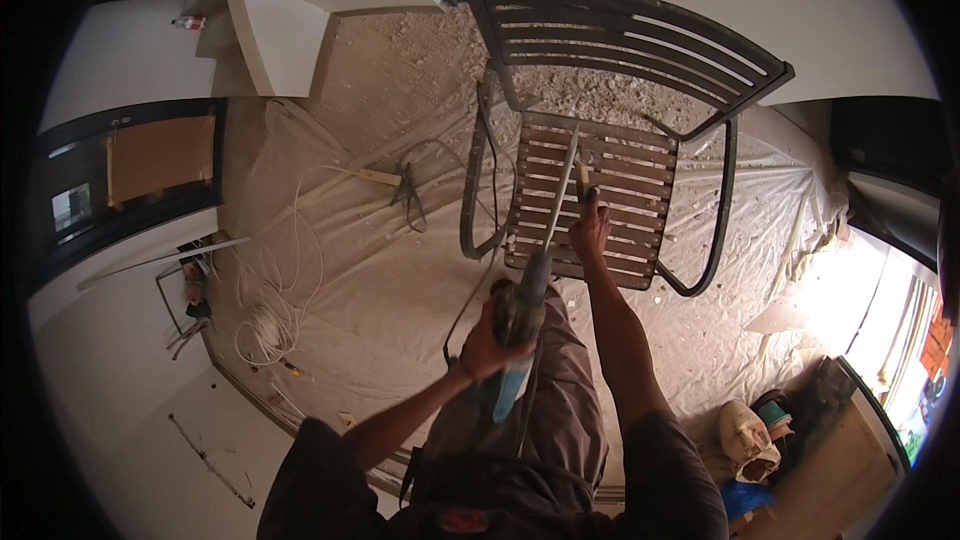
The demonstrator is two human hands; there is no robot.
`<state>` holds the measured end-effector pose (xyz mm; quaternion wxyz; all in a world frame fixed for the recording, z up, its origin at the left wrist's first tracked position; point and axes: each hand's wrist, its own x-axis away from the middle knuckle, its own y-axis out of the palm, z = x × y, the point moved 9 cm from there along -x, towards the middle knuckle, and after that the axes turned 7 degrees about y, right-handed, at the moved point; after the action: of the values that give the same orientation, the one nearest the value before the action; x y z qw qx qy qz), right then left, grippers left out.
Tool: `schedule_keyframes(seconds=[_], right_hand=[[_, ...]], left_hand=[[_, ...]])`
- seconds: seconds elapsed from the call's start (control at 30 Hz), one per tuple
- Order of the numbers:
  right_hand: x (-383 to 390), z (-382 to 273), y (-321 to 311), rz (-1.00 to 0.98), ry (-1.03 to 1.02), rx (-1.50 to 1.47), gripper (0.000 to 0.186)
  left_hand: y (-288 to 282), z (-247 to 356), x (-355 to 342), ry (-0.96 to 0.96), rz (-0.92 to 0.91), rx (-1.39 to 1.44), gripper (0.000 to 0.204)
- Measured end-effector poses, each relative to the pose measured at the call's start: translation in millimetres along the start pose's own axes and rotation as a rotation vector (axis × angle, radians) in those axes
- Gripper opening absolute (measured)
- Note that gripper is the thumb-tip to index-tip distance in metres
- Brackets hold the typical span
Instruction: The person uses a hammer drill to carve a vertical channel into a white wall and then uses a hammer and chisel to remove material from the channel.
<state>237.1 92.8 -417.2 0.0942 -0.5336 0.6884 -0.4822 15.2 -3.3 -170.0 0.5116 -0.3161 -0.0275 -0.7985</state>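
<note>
My left hand (487, 342) is wrapped round the body of a power tool (522, 305), dark with a teal rear end. A long, narrow, pale bit (565, 185) points from it away from me, over the slatted chair. My right hand (591, 227) is closed round a short hand tool (583, 180) with a light handle; its head, above the seat, is too small to make out. Beneath both tools is the brown slatted seat of a metal-framed chair (640, 195). A dark cord (465, 315) hangs beside the power tool.
Rubble (610, 90) covers the floor behind the chair. Plastic sheeting (370, 270) lies wrinkled across the floor. Coiled white cable (268, 330) is at left, and a dark strap-like item (408, 198) lies nearer the chair. A beige sack (748, 440) stands at lower right.
</note>
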Motion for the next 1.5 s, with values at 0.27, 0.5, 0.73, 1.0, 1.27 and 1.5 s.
schedule_keyframes(seconds=[0.27,0.5,0.73,1.0,1.27,1.5], right_hand=[[3,-18,34,0.084,-0.034,0.086,0.083],[46,-38,-20,0.048,-0.069,-0.131,0.086],[230,-21,-75,0.007,-0.321,-0.338,0.078],[450,-208,-228,-0.359,-0.397,-0.584,0.097],[496,-400,-363,0.298,-1.123,-0.557,0.087],[394,-415,-425,0.361,-1.33,-0.686,0.064]], left_hand=[[-73,-15,122,0.047,0.064,0.095,0.107],[-176,1,220,0.096,0.221,0.44,0.098],[-247,66,292,0.282,0.25,0.667,0.094],[-287,206,325,0.833,-0.016,1.095,0.111],[-261,372,317,1.309,-0.382,1.065,0.113],[-211,464,269,1.57,-0.392,0.86,0.114]])
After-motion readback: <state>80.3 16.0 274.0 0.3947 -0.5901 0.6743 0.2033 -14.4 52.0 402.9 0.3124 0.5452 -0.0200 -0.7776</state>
